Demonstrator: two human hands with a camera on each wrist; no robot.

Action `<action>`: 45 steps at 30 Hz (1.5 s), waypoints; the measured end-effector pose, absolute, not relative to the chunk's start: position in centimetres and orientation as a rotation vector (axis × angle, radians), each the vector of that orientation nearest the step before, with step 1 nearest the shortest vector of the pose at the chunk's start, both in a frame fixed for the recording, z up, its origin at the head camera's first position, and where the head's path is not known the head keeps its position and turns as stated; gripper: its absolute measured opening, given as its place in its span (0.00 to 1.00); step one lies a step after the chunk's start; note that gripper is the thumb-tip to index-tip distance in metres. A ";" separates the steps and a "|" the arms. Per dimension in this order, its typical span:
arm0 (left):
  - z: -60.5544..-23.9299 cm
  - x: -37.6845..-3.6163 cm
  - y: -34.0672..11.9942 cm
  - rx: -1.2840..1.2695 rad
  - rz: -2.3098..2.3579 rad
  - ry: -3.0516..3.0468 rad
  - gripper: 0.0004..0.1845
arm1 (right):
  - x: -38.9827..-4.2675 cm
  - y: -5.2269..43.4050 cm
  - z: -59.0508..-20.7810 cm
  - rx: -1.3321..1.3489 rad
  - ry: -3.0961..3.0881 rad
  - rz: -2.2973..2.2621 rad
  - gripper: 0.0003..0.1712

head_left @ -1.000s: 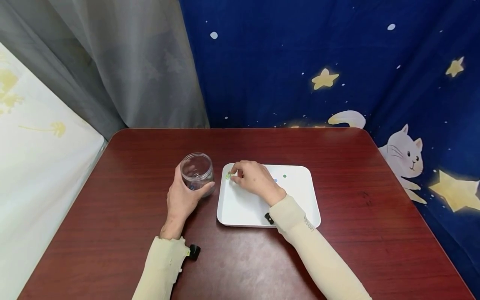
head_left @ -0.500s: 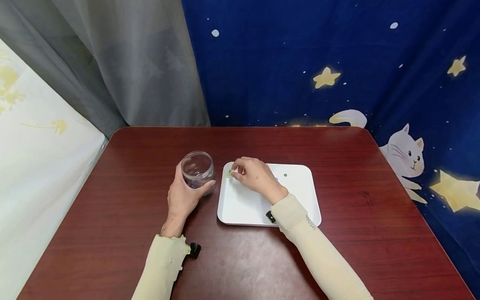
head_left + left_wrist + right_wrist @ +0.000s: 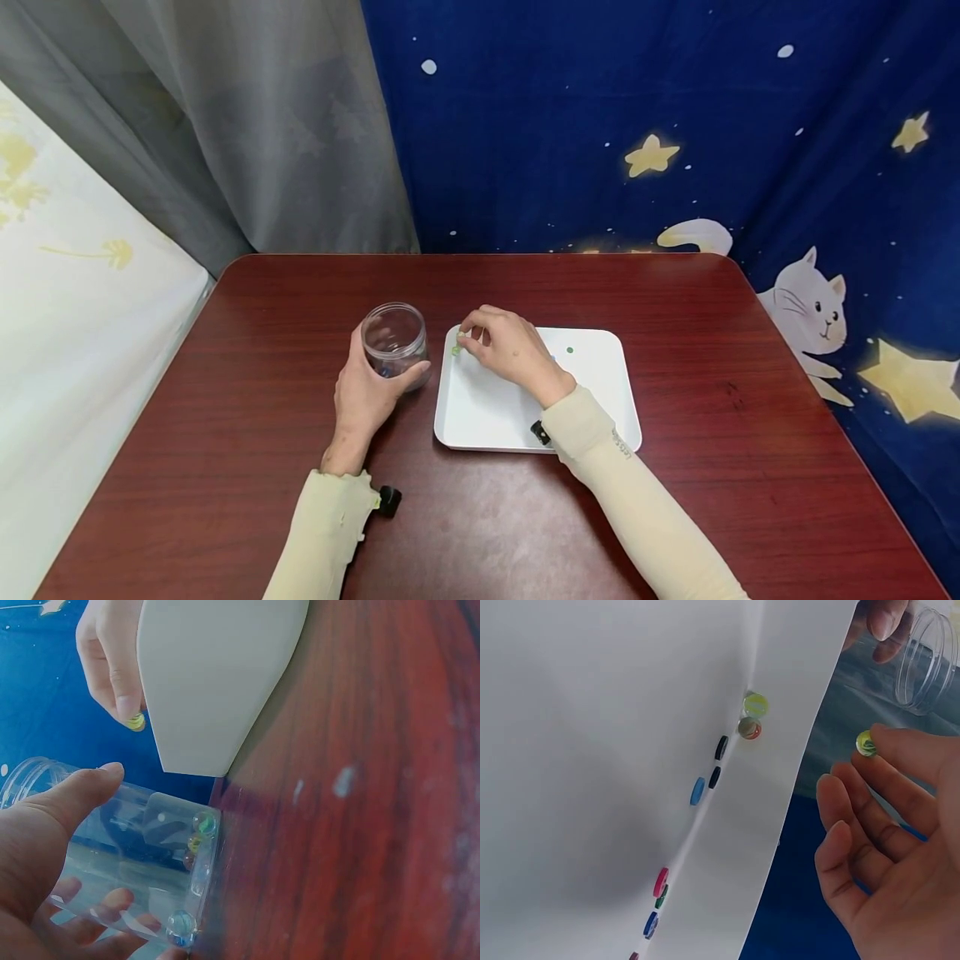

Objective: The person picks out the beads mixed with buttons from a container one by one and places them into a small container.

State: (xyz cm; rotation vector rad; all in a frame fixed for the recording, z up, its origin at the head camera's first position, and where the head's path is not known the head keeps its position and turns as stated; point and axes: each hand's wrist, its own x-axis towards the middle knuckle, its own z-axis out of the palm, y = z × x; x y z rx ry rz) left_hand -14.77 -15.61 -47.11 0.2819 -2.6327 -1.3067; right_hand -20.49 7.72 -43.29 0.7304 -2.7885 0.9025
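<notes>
My left hand grips a clear plastic jar that stands upright on the table. In the left wrist view, several glass marbles lie at the bottom of the jar. My right hand pinches a small yellow-green marble just above the far left corner of the white tray, a short way from the jar's mouth. Two more marbles sit in that tray corner. A small green bead lies further right on the tray.
Several small coloured beads lie along the tray's edge. The dark red table reaches to a blue star-and-cat curtain at the back and a grey curtain at the left.
My right hand has lifted off the tray corner with a marble pinched in its fingertips. The left hand and jar have stayed put.
</notes>
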 end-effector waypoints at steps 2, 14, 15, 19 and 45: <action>-47.1 -14.8 -15.6 0.281 -1.308 -2.630 0.59 | -20.5 7.7 -43.2 0.736 -2.779 0.919 0.06; -47.2 -14.8 -15.6 0.286 -1.289 -2.635 0.58 | -20.3 7.5 -42.4 0.813 -2.663 1.010 0.05; -47.2 -14.8 -15.6 0.286 -1.287 -2.636 0.58 | -20.2 7.4 -42.3 0.822 -2.649 1.014 0.05; -47.1 -14.8 -15.6 0.286 -1.278 -2.636 0.58 | -20.1 7.2 -41.9 0.847 -2.613 1.018 0.05; -47.1 -14.7 -15.7 0.291 -1.243 -2.662 0.60 | -19.4 6.5 -41.1 0.874 -2.600 1.013 0.05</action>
